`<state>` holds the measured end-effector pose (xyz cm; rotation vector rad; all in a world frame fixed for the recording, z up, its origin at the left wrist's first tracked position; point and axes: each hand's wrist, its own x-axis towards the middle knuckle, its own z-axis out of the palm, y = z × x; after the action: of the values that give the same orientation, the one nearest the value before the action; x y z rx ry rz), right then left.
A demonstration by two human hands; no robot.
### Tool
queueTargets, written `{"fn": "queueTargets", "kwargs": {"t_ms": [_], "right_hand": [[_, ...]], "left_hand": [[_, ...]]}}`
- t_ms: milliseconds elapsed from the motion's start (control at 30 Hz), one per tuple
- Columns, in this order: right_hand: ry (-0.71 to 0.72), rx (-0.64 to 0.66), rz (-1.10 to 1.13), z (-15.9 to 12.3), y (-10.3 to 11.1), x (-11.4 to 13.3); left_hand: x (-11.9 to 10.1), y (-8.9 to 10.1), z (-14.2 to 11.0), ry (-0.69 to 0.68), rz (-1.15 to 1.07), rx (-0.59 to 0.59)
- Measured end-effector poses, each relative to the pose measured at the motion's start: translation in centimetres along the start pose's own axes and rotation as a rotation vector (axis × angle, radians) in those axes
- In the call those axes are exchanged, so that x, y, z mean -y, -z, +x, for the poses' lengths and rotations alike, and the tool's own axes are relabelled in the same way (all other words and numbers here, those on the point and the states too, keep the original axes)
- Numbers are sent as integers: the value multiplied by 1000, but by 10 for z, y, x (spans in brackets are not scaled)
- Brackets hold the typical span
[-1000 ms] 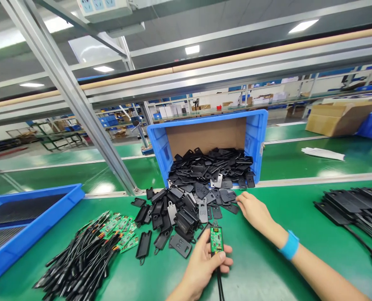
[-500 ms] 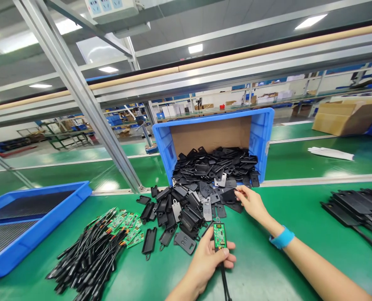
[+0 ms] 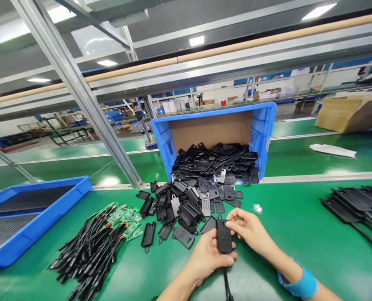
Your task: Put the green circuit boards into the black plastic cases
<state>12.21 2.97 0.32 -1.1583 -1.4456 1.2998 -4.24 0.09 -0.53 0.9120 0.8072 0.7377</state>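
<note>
My left hand [image 3: 209, 253] is closed around a small black plastic case, from which a black cable [image 3: 226, 282] hangs down. A flat black cover plate [image 3: 225, 242] with slots lies over the case's face, hiding the circuit board inside. At the plate's upper right edge, my right hand [image 3: 247, 228] pinches it between thumb and fingers. Just beyond both hands is a loose heap of black case halves and cover plates [image 3: 189, 215], spilling from a blue crate [image 3: 269, 138] lying on its side. Left of the heap lie green circuit boards [image 3: 131, 221] with black cables [image 3: 88, 251].
A blue tray [image 3: 76, 194] with black ribbed mats stands at the left. Finished-looking black cases with cables [image 3: 355, 205] are stacked at the right. A small clear bit [image 3: 258, 208], a white glove [image 3: 332, 150] and a cardboard box [image 3: 349, 113] are farther off. A metal post [image 3: 88, 100] rises at left.
My right hand has come from the heap to my left hand with a cover plate. The plate now covers the green circuit board, which showed before.
</note>
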Motion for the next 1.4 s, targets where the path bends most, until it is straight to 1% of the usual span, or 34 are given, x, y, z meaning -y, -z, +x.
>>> {"fn": "queueTargets", "kwargs": {"t_ms": [67,167,267,333,433,500,567,667,733,800,900,1000,1033,1100,1133,1200,1267,1300,1333,1367,1400], "right_hand": [[-13,-6,-5,0,-2,-3],[-37,1,57,-2,-4,-6],[-80,85,96,-5,-7,-6],[-77,120,90,-6,-8,-5],[-60,86,48,-5,-9,-6],[-43,61,-50,-6,-12,-8],[39,11,-240,-9,-17,-10],[188,-63,-577,-16,-22,-10],[211,-73,-745,-16,-18,-7],[197,-122,-908,-12,-3,-3],[109,-283,-1232,-3,37,-2],[-75,-458,-1560,1,82,-13],[-102,-495,-1634,0,95,-18],[-147,-551,-1708,-2,113,-29],[-145,-577,-1715,-3,118,-33],[-58,-615,-1717,-4,121,-37],[106,-609,-1697,-3,118,-38],[192,-584,-1673,-1,114,-38],[267,-551,-1635,0,109,-38],[331,-511,-1587,2,104,-38],[384,-469,-1535,4,98,-39]], "left_hand": [[-1,-2,0,-21,18,-4],[-1,-5,1,-51,60,-21],[0,-7,1,-67,95,-30],[0,-7,0,-70,123,-37],[0,-8,0,-62,154,-60],[1,-9,0,-63,149,-74],[3,-10,1,-105,113,-60],[6,-10,2,-180,31,-2],[8,-8,1,-165,38,46],[8,-6,0,-133,114,66],[8,-3,-1,-130,224,43],[8,-3,-1,-145,313,25],[8,-4,-1,-162,354,18],[5,-6,-3,-224,460,-5],[1,-6,-4,-270,526,-24],[-11,-1,-10,-375,703,-94],[-31,11,-21,-444,958,-214],[-41,21,-28,-444,1112,-303],[-52,32,-36,-403,1281,-414],[-62,46,-46,-330,1448,-547],[-71,60,-56,-210,1610,-710]]}}
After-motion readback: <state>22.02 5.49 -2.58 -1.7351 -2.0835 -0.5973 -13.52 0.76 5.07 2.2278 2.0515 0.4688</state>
